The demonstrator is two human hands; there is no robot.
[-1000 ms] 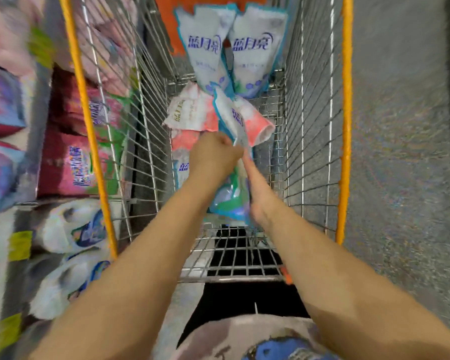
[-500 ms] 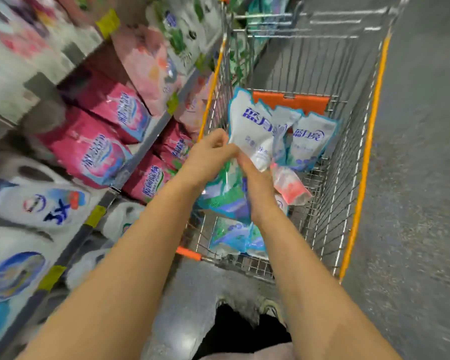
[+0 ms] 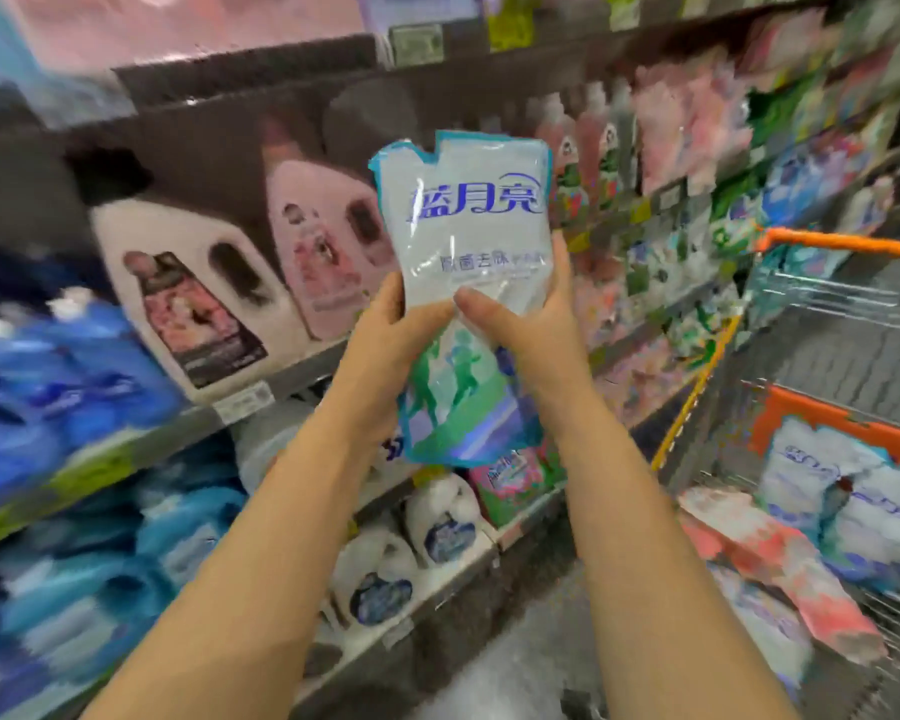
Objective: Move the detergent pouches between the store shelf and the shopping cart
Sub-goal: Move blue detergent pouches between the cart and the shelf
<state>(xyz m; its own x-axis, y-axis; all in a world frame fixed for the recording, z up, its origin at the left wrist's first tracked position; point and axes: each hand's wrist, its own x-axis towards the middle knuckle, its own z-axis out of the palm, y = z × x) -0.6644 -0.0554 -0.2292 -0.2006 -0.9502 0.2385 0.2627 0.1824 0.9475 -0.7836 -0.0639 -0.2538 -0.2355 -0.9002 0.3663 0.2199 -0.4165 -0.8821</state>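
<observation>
Already lifted one white-and-green detergent pouch (image 3: 463, 283) out of the shopping cart (image 3: 842, 246) and swung round to face the store shelf (image 3: 292, 376). Half a second before, had held it just above the cart's other pouches; a second before, had been down among them with both hands. Now held it upright in mid-air, printed front toward the camera, in front of the shelf and touching nothing but the hands. Wrapped the left hand (image 3: 385, 345) around its left edge at mid-height. Clasped the right hand (image 3: 531, 330) on its right edge, with the thumb pressed across the front. Brought it about level with the white detergent jug (image 3: 178, 283) and the pink detergent jug (image 3: 323, 241) on the shelf behind. Left two matching white pouches (image 3: 848, 501) and a pink-and-white pouch (image 3: 770, 558) lying in the cart, off to the right and well apart from the held one.

Read this as a cart-to-shelf return: pickup and turn done, placement not yet. Could not make out a free slot for pouches, given the heavy blur across the shelves. Probably needed next a search along the lower rows for the same product. Expected the soft pouch to sag or slide if released to one hand.
</observation>
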